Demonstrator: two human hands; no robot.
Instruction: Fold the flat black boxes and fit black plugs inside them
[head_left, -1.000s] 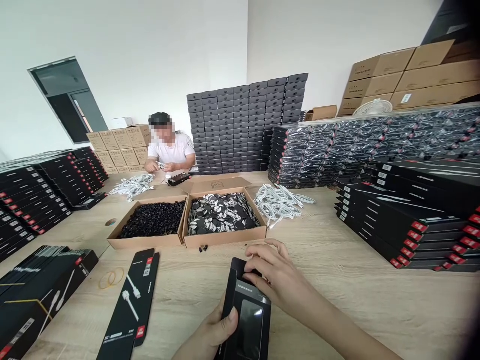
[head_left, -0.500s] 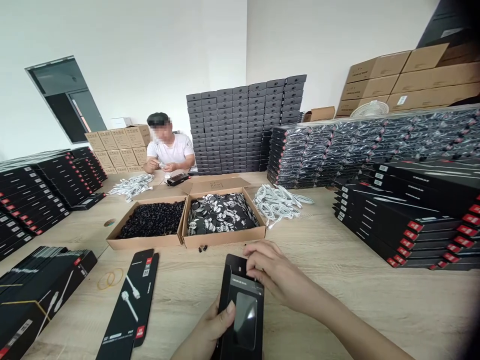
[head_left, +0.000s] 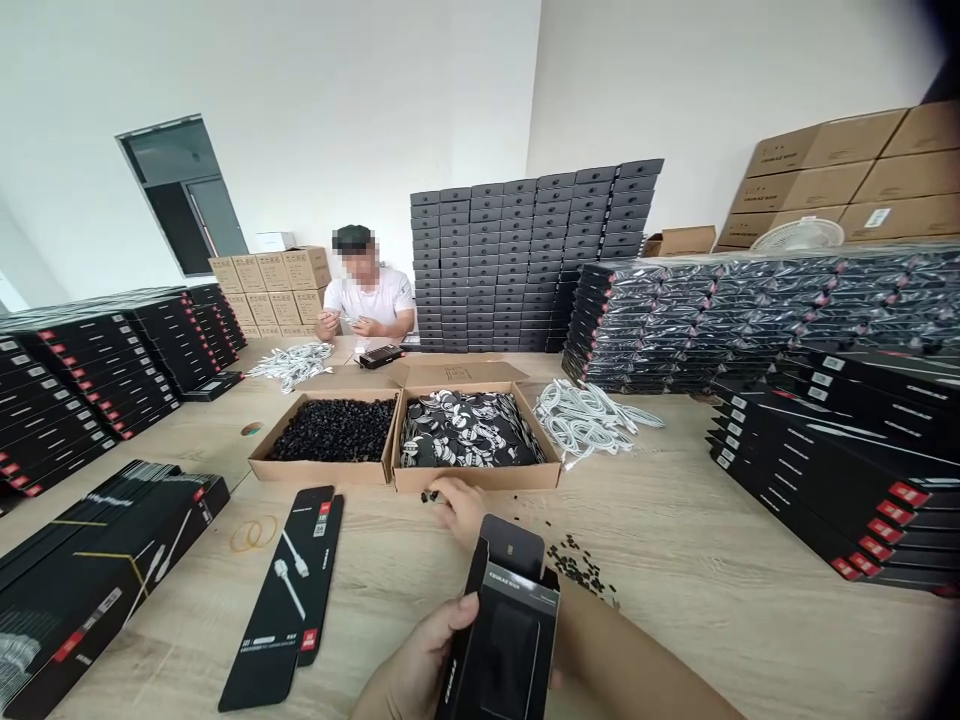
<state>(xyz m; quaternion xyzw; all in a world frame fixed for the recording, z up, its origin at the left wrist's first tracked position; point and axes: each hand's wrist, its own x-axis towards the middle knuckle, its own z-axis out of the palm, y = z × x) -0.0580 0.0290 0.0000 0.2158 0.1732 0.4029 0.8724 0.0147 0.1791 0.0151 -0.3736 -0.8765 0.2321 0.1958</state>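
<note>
Nearest, the left hand (head_left: 420, 650) is closed round a tall black cardboard box with a dark window panel (head_left: 501, 650), thumb along its edge, keeping it at the bottom centre above the table, top towards the far side. The box's black slotted end flap (head_left: 517, 550) stands up. To its left lies a flat black printed carton (head_left: 281, 620) showing white cable plugs; to its right is a loose scatter of tiny black bits (head_left: 581, 567).

Just beyond the box, the right hand (head_left: 461, 508) reaches out, fingers bent and nearly together, at a few small black pieces (head_left: 427, 496) by the near wall of a shallow brown box of round black-and-white tags (head_left: 480, 480). Whether it has hold of a piece, I cannot tell. The step seems to be picking up a small piece while the box waits; the move calls for a light fingertip pinch and a steady left grip.

Half a second ago the right hand was at the box's top opening; now the flap is clear of it, the tiny bits show where that hand and forearm blocked the view, and the scene sits further right.

Farther off are a shallow brown box of small black parts (head_left: 322, 472), a tangle of white cables (head_left: 589, 418) and a seated co-worker (head_left: 371, 300).
</note>
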